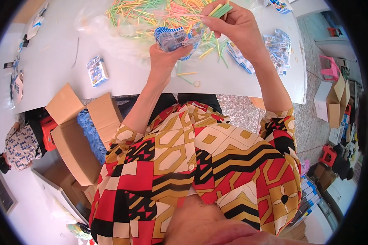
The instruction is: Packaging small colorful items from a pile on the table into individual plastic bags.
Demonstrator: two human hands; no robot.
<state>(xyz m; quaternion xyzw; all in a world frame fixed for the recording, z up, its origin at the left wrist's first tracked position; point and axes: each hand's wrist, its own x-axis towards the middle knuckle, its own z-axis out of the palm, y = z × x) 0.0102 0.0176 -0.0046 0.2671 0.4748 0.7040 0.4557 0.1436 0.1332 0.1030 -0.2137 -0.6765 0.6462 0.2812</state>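
Note:
My left hand [163, 61] is closed round several small blue-and-white printed plastic packets [171, 39], its thumb laid across them. A packet mouth faces my right hand. My right hand [238, 29] pinches a small bunch of thin green and yellow sticks [221, 10], whose ends stick out past the fingers. Just beyond both hands spreads a loose pile of thin sticks [151, 16] in orange, yellow and green on clear plastic. A few single sticks [187, 74] lie nearer me, beside a small ring [197, 83].
More blue-and-white packets [279, 51] lie in a heap at the table's right. One upright-looking packet [97, 72] sits on the white table [126, 77] to the left. An open cardboard box [75, 143] with blue fluffy stuff stands below left. Another person [22, 145] is at far left.

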